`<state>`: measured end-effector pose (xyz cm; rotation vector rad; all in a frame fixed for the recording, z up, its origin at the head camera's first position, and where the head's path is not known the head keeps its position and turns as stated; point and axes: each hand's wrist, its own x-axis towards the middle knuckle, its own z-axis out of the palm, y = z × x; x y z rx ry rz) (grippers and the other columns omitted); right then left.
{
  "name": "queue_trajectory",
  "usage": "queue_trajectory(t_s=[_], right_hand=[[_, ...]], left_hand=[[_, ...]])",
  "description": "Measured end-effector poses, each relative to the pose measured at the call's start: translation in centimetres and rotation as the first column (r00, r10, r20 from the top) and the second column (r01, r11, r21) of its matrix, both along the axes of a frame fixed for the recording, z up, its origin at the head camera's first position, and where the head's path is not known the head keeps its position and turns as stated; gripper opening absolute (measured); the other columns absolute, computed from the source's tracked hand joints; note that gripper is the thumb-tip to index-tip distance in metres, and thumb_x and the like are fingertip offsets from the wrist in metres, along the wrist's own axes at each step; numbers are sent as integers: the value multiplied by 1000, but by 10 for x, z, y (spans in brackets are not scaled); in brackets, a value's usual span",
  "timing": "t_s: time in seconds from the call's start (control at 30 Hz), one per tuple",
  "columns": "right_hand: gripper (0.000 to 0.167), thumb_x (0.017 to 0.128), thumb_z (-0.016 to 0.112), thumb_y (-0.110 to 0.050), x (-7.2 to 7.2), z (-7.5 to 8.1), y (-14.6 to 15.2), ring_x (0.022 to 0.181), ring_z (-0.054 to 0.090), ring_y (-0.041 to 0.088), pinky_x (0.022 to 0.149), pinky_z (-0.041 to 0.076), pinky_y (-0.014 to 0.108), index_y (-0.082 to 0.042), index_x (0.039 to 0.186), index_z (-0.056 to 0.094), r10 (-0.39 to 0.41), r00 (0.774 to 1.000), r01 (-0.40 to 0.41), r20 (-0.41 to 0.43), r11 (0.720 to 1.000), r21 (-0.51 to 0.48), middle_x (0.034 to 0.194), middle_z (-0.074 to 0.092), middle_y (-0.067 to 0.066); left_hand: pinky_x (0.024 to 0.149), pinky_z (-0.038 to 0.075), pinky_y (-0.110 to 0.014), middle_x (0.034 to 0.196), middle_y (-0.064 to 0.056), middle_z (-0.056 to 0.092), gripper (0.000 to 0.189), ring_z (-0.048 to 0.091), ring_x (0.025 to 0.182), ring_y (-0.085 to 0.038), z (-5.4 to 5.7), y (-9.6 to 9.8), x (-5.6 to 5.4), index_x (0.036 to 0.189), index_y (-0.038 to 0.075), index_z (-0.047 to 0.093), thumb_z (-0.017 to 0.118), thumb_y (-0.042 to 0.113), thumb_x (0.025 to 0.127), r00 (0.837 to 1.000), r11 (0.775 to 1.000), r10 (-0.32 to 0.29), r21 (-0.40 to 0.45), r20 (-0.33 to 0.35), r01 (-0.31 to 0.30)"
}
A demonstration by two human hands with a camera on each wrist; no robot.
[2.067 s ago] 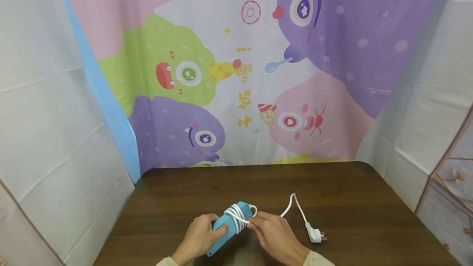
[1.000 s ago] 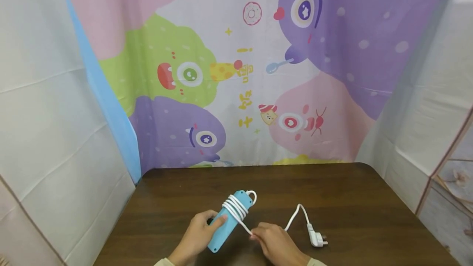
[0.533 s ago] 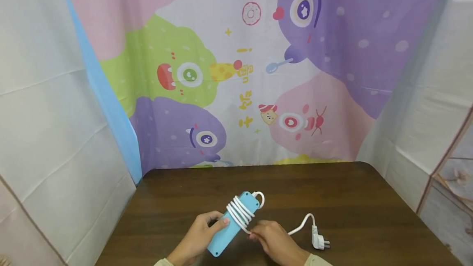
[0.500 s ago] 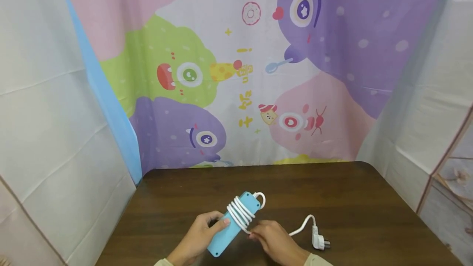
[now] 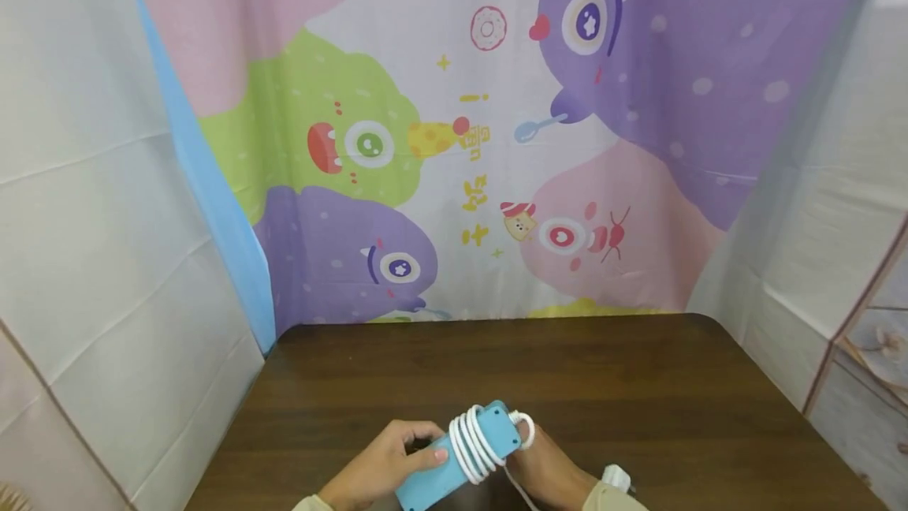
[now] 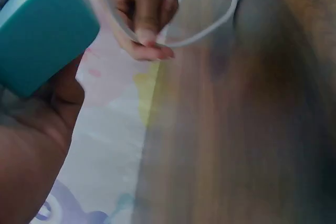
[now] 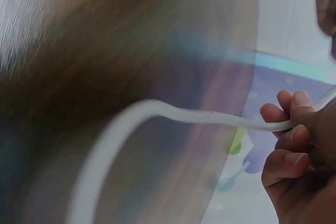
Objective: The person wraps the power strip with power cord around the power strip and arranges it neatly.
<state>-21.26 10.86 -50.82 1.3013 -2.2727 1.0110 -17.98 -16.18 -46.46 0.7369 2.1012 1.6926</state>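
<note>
right hand (image 5: 545, 467): partly behind blue strip (image 5: 429, 483) | plug (image 5: 617, 476): seemingly part-hidden by sleeve (image 5: 612, 498)

Dark brown wood-grain tabletop (image 5: 426, 361), a white plug (image 5: 615, 477) at its near right.
The grain runs from side to side, the far corners are rounded, and the far edge is nearly straight; the plug, partly hidden, seems to lie on the wood, though its contact is hard to make out.
</note>
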Motion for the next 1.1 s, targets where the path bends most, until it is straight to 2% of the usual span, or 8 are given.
queue_trajectory(t_s=[0.1,0.23,0.33,0.47,0.73,0.8,1.0,1.1], right_hand=[[20,93,67,3,-8,1,0,77,59,-2,69,52,19,-17,89,69,77,992,-76,98,997,-13,83,66,-9],[12,98,67,-5,-15,3,2,85,63,-1,72,52,18,-12,100,77,15,995,-30,98,987,160,93,70,-9],[12,95,71,-3,-17,3,1,85,65,0,72,52,17,-10,101,78,-31,997,14,72,974,226,94,70,-8],[11,90,76,-3,-16,3,1,82,65,0,70,52,16,-12,96,79,-65,997,70,-34,976,205,91,70,-10],[10,86,80,-6,-17,8,1,77,61,-4,68,49,13,-14,91,77,-85,986,107,-145,982,152,85,66,-11],[9,86,81,-6,-16,9,0,76,60,-4,67,49,13,-14,90,77,-80,984,102,-160,985,138,84,65,-10],[2,90,78,-14,-12,16,-2,73,56,-6,65,46,11,-14,88,76,-83,988,98,-128,988,118,82,62,-11],[3,91,77,-16,-9,19,-3,73,55,-7,66,46,9,-14,90,77,-80,991,93,-112,988,121,82,62,-11]], left_hand=[[80,56,-31,105,0,72,19,66,90,-11,1,0,2,116,9,73,64,20,104,989,991,-133,-8,-69,133],[75,54,-24,99,9,69,14,62,85,-1,2,9,5,110,15,75,68,23,101,946,970,-232,-127,-228,207],[71,52,-18,95,14,66,18,58,82,5,2,16,7,106,15,76,71,32,99,890,949,-266,-261,-369,176],[74,49,-12,93,14,67,26,57,83,7,-1,21,8,102,11,77,74,37,96,822,919,-298,-379,-486,109],[70,42,-7,89,13,69,22,53,80,10,-11,27,9,95,10,78,79,31,88,765,870,-298,-492,-571,-29],[68,42,-7,88,13,69,21,53,78,9,-10,29,9,94,10,78,80,31,88,777,859,-285,-510,-561,-53],[61,45,-17,84,18,64,30,53,68,5,-7,34,11,95,12,78,80,41,88,878,808,-172,-574,-446,-133],[57,44,-20,79,19,60,27,51,64,3,-7,35,10,89,14,76,79,41,87,894,792,-122,-585,-432,-175]])
